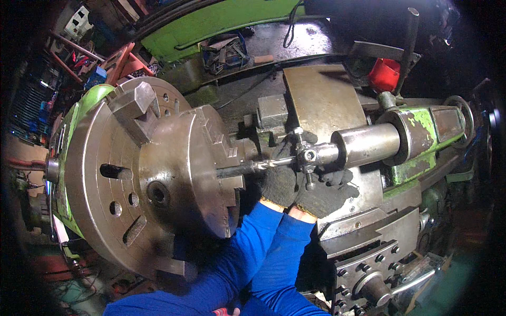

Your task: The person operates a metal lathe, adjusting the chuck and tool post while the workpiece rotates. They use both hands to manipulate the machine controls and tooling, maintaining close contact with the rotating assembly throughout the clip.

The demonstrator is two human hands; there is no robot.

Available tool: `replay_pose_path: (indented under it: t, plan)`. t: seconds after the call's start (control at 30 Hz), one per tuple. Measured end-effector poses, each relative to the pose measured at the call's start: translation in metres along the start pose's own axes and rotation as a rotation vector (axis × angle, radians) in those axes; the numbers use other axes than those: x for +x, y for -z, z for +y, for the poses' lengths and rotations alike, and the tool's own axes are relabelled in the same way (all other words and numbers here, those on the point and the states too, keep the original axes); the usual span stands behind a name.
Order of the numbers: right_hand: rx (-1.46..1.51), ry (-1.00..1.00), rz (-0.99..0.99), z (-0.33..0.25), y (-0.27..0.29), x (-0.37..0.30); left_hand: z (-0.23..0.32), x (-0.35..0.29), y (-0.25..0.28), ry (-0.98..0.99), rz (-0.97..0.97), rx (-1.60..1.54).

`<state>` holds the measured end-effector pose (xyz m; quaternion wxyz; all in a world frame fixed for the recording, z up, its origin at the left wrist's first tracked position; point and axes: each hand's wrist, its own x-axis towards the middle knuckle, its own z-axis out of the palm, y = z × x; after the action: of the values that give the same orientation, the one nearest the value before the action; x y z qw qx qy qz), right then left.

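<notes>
A shiny twist drill bit [275, 163] runs into a holder [310, 155] with bolts sticking out of it, carried by the tailstock quill [367, 145]. The drill's left end meets a dark slim bar [235, 171] between the lathe chuck's [166, 168] jaws. My left hand [278, 185], in a dark grey glove, reaches under the drill and closes round it by the holder, with fingers showing on the far side. My gloved right hand [326, 194] is below the holder beside the lower bolt [310, 184], fingers curled; anything inside them is hidden.
A large slotted faceplate [100, 179] stands behind the chuck. On the right are the green tailstock [421, 129] and its handwheel [464, 121]. A red cup [385, 75] sits at the back. A toolpost with a lever [414, 283] is at front right; loose metal tools fill a tray [226, 52].
</notes>
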<state>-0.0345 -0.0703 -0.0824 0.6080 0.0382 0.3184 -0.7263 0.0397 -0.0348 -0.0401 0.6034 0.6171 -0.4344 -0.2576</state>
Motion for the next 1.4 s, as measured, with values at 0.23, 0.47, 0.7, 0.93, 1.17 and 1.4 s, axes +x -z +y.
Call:
replay_pose_path:
  t: [0.23, 0.47, 0.7, 0.93, 1.17, 1.4]
  plan:
    - [0.051, -0.018, 0.041, -0.006, -0.003, 0.001, -0.061, -0.008, -0.014, 0.161, 0.029, -0.380]
    - [0.089, -0.040, 0.089, -0.005, -0.008, 0.001, -0.084, -0.013, -0.024, 0.167, 0.132, -0.437]
    - [-0.008, 0.005, 0.114, -0.013, -0.040, -0.013, -0.043, -0.011, -0.013, 0.012, 0.040, 0.011]
    - [0.180, -0.047, -0.546, -0.008, 0.043, 0.026, -0.043, -0.009, -0.006, -0.005, -0.006, -0.082]
    - [0.138, -0.026, -0.408, -0.023, 0.028, 0.013, -0.047, -0.025, -0.002, 0.145, -0.110, -0.023]
    - [-0.579, 0.309, -0.392, -0.013, 0.041, 0.020, -0.071, -0.028, -0.007, -0.456, -0.157, 0.601]
